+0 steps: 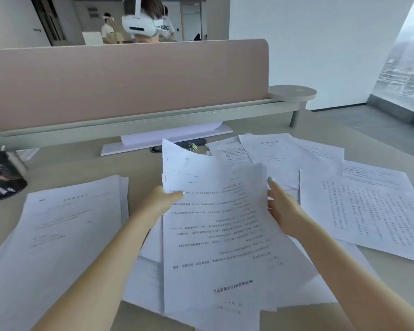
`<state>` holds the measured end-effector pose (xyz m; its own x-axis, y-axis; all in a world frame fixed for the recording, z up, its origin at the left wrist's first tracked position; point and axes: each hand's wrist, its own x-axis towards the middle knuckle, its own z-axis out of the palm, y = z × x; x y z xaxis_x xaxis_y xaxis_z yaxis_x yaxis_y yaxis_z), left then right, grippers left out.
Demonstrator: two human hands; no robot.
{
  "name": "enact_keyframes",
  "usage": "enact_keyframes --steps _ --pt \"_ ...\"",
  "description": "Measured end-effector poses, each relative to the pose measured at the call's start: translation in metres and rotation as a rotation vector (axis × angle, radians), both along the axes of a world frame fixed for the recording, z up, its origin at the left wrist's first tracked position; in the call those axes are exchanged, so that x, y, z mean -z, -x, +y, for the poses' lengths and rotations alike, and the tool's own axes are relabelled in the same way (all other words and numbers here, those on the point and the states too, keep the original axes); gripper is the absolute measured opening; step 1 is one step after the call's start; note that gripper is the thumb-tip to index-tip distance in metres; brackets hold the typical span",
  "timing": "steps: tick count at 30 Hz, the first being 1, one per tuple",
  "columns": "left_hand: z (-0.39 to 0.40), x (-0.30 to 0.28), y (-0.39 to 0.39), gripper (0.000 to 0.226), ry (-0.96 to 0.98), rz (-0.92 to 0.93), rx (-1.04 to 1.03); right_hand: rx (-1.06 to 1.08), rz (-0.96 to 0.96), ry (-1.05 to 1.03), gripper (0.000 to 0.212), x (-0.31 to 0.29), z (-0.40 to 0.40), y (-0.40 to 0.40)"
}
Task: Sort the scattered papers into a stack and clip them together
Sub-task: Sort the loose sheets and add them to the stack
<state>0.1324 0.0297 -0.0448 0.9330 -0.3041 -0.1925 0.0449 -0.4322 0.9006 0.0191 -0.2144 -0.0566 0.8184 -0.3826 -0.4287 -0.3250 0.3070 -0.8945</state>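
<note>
Nearest the camera, a bunch of printed sheets (215,235) is held up over the tabletop (139,163), its text upside down; the left hand (159,203) pinches its left edge, thumb on top; the right hand (281,207) grips the right edge, fingers behind the paper; a squared stack (65,225) lies to the left; loose pages (359,211) are scattered to the right and behind; a small clip (193,146) rests near the pink divider (124,84).

bright even daylight | soft shadows | slight blur | wide-angle edge bending
</note>
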Motion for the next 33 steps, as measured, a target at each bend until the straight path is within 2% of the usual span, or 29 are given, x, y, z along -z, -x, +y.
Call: enact_keyframes --steps 3,6,10,11,12,14,19,21,24,27,31,33 --pt "-0.008 0.007 0.003 0.016 0.038 -0.006 -0.001 -0.197 0.021 0.150 0.027 -0.002 0.005 0.006" --pt "-0.010 0.007 0.006 0.011 0.133 -0.037 -0.031 -0.198 -0.057 0.224 0.026 -0.006 0.008 0.006" --pt "0.008 -0.004 0.001 0.051 0.252 0.000 -0.022 -0.177 -0.284 0.164 0.029 -0.025 0.007 0.003" --pt "0.011 -0.010 0.001 0.052 0.263 0.022 0.020 -0.163 -0.329 0.178 0.028 -0.032 0.007 0.000" --pt "0.013 -0.021 0.004 0.044 0.279 0.028 0.068 -0.150 -0.371 0.206 0.026 -0.040 0.009 -0.002" --pt "0.012 -0.044 0.008 0.024 0.339 -0.073 0.077 -0.120 -0.461 0.279 0.015 -0.061 0.017 -0.008" --pt "0.014 -0.113 0.017 0.013 0.510 -0.513 -0.245 0.030 -0.721 0.323 0.004 -0.131 0.040 -0.023" --pt "0.020 -0.129 0.019 0.005 0.540 -0.620 -0.296 0.073 -0.786 0.382 0.011 -0.149 0.046 -0.028" --pt "0.025 -0.122 0.025 0.029 0.416 -0.668 -0.250 0.061 -0.802 0.490 0.025 -0.146 0.052 -0.033" --pt "0.027 -0.091 0.023 0.043 0.346 -0.637 -0.185 -0.026 -0.687 0.512 0.027 -0.115 0.055 -0.038" --pt "0.028 -0.078 0.022 0.032 0.254 -0.621 -0.114 -0.063 -0.631 0.519 0.028 -0.101 0.066 -0.038" --pt "0.028 -0.089 0.022 0.022 0.301 -0.659 -0.160 -0.010 -0.654 0.452 0.020 -0.114 0.068 -0.037"
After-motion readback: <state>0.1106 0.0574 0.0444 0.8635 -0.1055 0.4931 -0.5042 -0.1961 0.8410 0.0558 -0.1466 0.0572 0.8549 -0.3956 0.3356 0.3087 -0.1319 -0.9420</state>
